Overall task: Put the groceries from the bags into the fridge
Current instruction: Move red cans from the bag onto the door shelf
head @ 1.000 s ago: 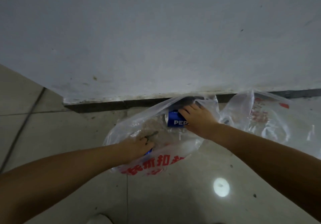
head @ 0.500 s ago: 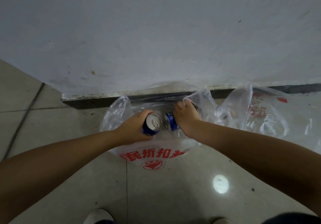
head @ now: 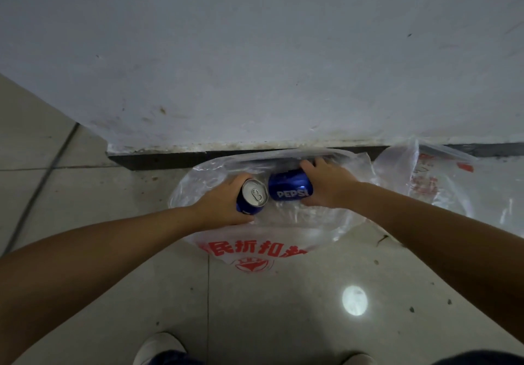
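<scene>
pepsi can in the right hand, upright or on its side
On its side. The right hand grips the Pepsi can with its blue wall and logo facing the camera, while the can in the left hand shows its silver top.

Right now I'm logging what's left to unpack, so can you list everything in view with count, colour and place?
Pepsi cans: 2, blue with silver tops; one end-up in the left hand, one on its side in the right hand, both over the printed bag.
Printed bag: 1, clear plastic with red print; on the floor below the wall.
Second bag: 1, clear with red print; on the floor to the right.
Wall: 1, grey-white; ahead, with a dark strip along its base.
Floor: pale tiles.
Shoes: 2, pale; bottom edge.
Left hand: fingers around its can.
Right hand: fingers around its can.
</scene>
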A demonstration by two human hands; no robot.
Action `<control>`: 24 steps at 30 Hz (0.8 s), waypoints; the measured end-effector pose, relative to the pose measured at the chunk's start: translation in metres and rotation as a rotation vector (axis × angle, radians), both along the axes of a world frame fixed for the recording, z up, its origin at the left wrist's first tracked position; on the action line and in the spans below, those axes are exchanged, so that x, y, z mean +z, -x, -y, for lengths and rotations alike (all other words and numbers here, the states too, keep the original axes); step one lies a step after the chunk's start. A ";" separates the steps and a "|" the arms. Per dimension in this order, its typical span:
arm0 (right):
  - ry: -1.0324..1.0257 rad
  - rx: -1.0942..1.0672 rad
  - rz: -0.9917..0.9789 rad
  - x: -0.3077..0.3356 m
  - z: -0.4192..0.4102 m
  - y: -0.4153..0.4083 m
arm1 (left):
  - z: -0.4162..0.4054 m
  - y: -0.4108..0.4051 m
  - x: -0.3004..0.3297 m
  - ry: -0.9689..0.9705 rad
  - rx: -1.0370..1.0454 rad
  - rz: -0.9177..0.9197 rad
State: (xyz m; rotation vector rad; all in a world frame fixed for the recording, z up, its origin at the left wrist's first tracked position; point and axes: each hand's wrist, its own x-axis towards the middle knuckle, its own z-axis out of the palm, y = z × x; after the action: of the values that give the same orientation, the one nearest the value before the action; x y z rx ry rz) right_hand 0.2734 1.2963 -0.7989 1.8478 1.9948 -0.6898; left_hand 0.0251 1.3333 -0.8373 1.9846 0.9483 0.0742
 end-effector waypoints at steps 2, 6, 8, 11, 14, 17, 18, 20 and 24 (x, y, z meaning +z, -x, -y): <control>-0.082 0.030 -0.049 0.012 -0.002 0.005 | 0.000 0.001 0.001 0.008 0.021 -0.013; -0.182 0.118 -0.001 0.017 0.003 0.019 | 0.002 0.000 0.000 0.009 0.033 -0.047; -0.170 0.032 -0.122 0.004 0.012 0.019 | 0.004 -0.002 0.000 0.007 0.039 -0.054; -0.113 -0.170 -0.411 -0.009 0.023 0.012 | 0.006 -0.005 -0.001 0.024 0.080 -0.024; -0.118 -0.315 -0.584 -0.014 0.030 0.007 | 0.006 -0.005 -0.004 0.042 0.122 0.006; -0.138 -0.348 -0.580 -0.023 0.032 0.007 | 0.006 -0.005 -0.006 0.040 0.118 0.005; -0.131 -0.331 -0.549 -0.024 0.031 0.009 | 0.005 -0.006 -0.005 0.042 0.103 -0.013; -0.114 -0.304 -0.499 -0.021 0.030 0.013 | 0.007 -0.006 -0.001 0.047 0.080 -0.047; -0.208 -0.472 -0.585 0.019 0.046 0.030 | 0.024 -0.009 0.032 0.079 0.202 -0.015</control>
State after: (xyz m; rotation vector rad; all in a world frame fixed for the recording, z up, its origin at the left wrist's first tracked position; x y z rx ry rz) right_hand 0.2434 1.2501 -0.7797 2.5025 2.0149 -1.3277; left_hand 0.0346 1.3091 -0.8053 1.8150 1.1416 0.1328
